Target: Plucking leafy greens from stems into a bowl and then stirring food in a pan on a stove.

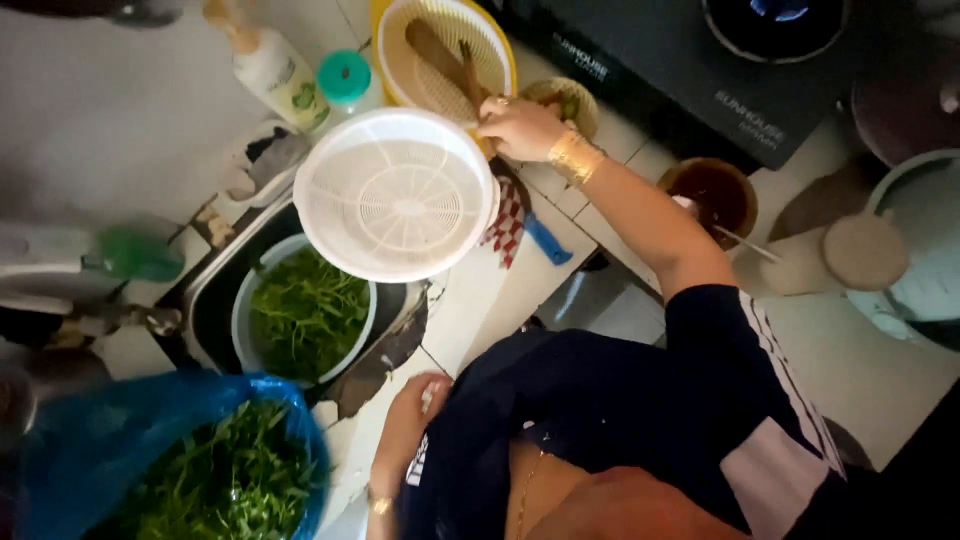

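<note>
Behind white colander (pixel 397 193), right hand (pixel 520 128) grip unclear.

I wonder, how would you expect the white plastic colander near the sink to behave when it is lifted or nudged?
The white colander looks thin, slotted and empty, so it is probably light and fairly stiff. It seems to overhang the sink above the bowl of greens, so a nudge might tip it. The right hand is at its far rim, which may steady it.

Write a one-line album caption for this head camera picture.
One hand grips a round white plastic colander above a basin of leafy greens in the sink; the other hand rests at the counter edge.
</note>
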